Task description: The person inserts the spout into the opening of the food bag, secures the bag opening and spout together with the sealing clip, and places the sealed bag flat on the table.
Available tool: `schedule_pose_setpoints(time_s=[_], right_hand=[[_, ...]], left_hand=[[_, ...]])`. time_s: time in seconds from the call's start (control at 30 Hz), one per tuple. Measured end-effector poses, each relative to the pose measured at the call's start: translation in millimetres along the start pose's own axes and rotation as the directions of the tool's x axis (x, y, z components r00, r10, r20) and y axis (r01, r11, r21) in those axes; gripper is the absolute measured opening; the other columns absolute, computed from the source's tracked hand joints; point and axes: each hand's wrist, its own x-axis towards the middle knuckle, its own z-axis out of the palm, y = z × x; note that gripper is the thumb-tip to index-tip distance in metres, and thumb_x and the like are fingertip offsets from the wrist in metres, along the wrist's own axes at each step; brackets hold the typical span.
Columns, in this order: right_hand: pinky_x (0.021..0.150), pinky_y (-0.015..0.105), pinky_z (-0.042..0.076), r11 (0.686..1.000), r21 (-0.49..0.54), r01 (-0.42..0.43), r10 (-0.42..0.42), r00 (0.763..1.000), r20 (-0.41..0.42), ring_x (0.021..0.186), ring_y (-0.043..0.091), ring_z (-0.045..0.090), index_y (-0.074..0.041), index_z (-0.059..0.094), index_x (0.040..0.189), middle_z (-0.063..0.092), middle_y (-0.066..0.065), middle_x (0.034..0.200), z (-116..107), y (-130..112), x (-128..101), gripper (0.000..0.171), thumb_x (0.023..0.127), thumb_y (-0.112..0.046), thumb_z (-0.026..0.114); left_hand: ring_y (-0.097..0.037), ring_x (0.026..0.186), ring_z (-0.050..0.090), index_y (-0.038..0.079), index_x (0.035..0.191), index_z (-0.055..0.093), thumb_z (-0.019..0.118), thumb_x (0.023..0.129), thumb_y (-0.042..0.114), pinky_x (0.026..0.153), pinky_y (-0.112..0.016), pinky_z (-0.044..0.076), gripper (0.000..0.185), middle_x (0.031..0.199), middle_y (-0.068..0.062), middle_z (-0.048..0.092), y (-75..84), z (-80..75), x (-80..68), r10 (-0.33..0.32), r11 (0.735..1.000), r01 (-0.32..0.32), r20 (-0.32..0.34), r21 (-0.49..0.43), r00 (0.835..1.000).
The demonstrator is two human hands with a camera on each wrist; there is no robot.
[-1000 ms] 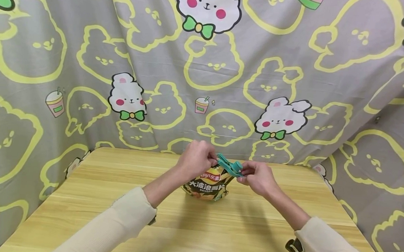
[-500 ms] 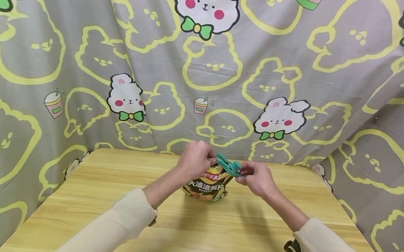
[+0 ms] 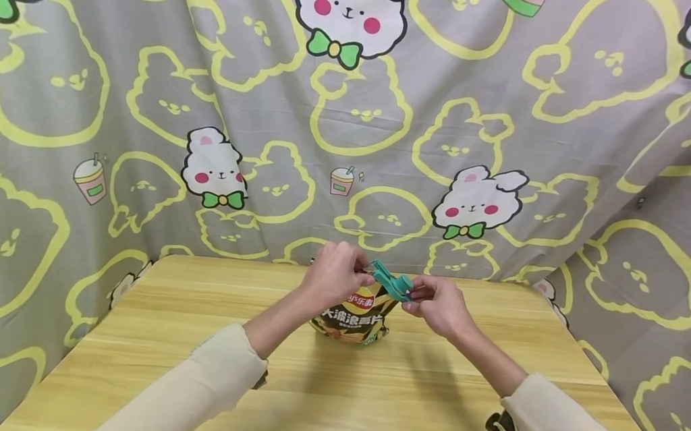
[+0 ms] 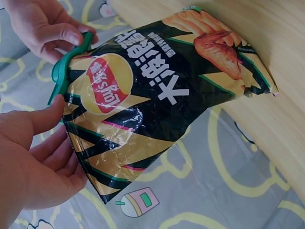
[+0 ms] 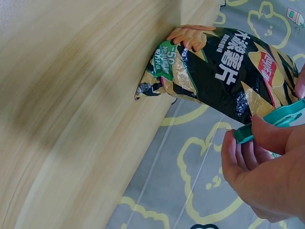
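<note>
Chip bag [image 3: 354,314]: black and yellow, red logo, stands upright on the counter [image 3: 332,390], near its far edge and about midway across; base on the wood, top gathered between both hands. Clip [image 3: 393,281]: teal plastic, long and narrow, lies across the bag's top edge, tilted down toward the right hand. Left hand [image 3: 335,273]: at the bag's top left corner; the left wrist view shows its thumb against the near end of the clip [image 4: 62,78] and its fingers loosely curled behind the bag [image 4: 157,100]; whether the grip closes on the foil cannot be told. Right hand [image 3: 436,304]: grip closed on the clip's other end, thumb and fingers pinching the teal handle, as the right wrist view shows at the clip [image 5: 274,121] just off the bag [image 5: 224,71]. Both forearms wear cream sleeves [image 3: 204,387]. A dark strap [image 3: 499,427] sits under the right wrist. Cloth [image 3: 354,108]: grey, printed with yellow outlines and white rabbits with green bows, hangs behind and at both sides of the counter.
</note>
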Motion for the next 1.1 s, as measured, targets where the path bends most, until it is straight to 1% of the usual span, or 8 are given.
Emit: schedule_pose_setpoints(time_s=[0.37,0.43,0.53,0.63,0.73,0.83,1.0,1.1], right_hand=[[0.076,0.031,0.061,1.000,-0.021,-0.005,0.005,1.000,-0.016,0.087,0.019,0.067,0.002,0.071,0.102,0.072,0.014,0.095,2.2,0.0,-0.7,0.021,0.082,0.004,0.076],[0.075,0.031,0.060,1.000,-0.021,-0.006,0.005,1.000,-0.019,0.086,0.019,0.067,0.001,0.071,0.101,0.072,0.014,0.094,2.6,0.0,-0.7,0.020,0.082,0.004,0.076],[0.074,0.031,0.060,1.000,-0.024,-0.003,0.003,1.000,-0.022,0.085,0.019,0.066,0.001,0.072,0.100,0.072,0.014,0.093,3.0,0.2,-0.7,0.019,0.082,0.004,0.076],[0.074,0.030,0.059,1.000,-0.023,-0.005,0.005,1.000,-0.023,0.085,0.019,0.066,0.000,0.072,0.099,0.072,0.013,0.092,3.4,0.1,-1.1,0.018,0.082,0.004,0.076],[0.075,0.031,0.059,1.000,-0.020,-0.009,0.009,1.000,-0.025,0.085,0.019,0.066,0.000,0.073,0.099,0.072,0.012,0.092,3.5,0.6,-1.7,0.017,0.082,0.003,0.076],[0.075,0.031,0.060,1.000,-0.023,-0.010,0.010,1.000,-0.028,0.086,0.019,0.066,0.000,0.073,0.099,0.072,0.012,0.092,4.3,1.1,-2.4,0.016,0.083,0.003,0.076],[0.075,0.030,0.059,0.999,-0.033,-0.011,0.010,0.999,-0.033,0.088,0.020,0.065,0.000,0.073,0.101,0.072,0.016,0.096,5.8,1.2,-1.7,0.017,0.084,0.002,0.076],[0.073,0.029,0.057,0.999,-0.038,-0.013,0.012,0.999,-0.035,0.087,0.021,0.065,-0.001,0.073,0.101,0.071,0.018,0.096,6.3,0.7,-0.9,0.018,0.084,0.002,0.076]], left_hand=[[-0.008,0.065,0.070,0.005,0.089,0.079,0.084,0.084,0.017,0.053,-0.018,0.051,0.014,0.081,-0.004,0.078,1.2,-0.4,-0.9,-0.005,1.000,0.005,0.004,-0.013,1.000],[-0.010,0.068,0.072,0.005,0.093,0.078,0.084,0.083,0.017,0.055,-0.019,0.052,0.017,0.083,-0.005,0.078,1.2,-0.6,-1.1,-0.005,1.000,0.005,0.004,-0.008,1.000],[-0.015,0.075,0.074,0.005,0.104,0.077,0.086,0.082,0.020,0.060,-0.022,0.056,0.028,0.089,-0.007,0.079,2.1,-0.6,-0.6,-0.005,1.000,0.005,0.004,-0.003,1.000],[-0.017,0.078,0.075,0.005,0.113,0.075,0.086,0.082,0.022,0.064,-0.024,0.058,0.037,0.095,-0.009,0.079,3.6,1.2,0.9,0.007,1.000,-0.007,0.010,-0.017,1.000],[-0.013,0.073,0.071,0.004,0.116,0.074,0.084,0.084,0.022,0.061,-0.022,0.055,0.037,0.097,-0.010,0.079,5.7,4.0,2.2,0.020,0.999,-0.020,0.023,-0.040,1.000],[-0.007,0.064,0.063,0.005,0.114,0.075,0.083,0.085,0.020,0.057,-0.018,0.050,0.034,0.096,-0.009,0.078,7.2,6.2,2.8,0.032,0.998,-0.031,0.031,-0.046,0.999],[-0.005,0.054,0.047,0.005,0.110,0.078,0.081,0.087,0.017,0.051,-0.016,0.039,0.026,0.080,-0.003,0.073,8.7,8.3,4.5,0.045,0.998,-0.043,0.030,-0.037,0.999],[-0.007,0.053,0.043,0.004,0.101,0.078,0.079,0.088,0.015,0.050,-0.016,0.035,0.017,0.071,-0.002,0.066,9.1,10.5,6.1,0.043,0.998,-0.042,0.029,-0.052,0.999]])
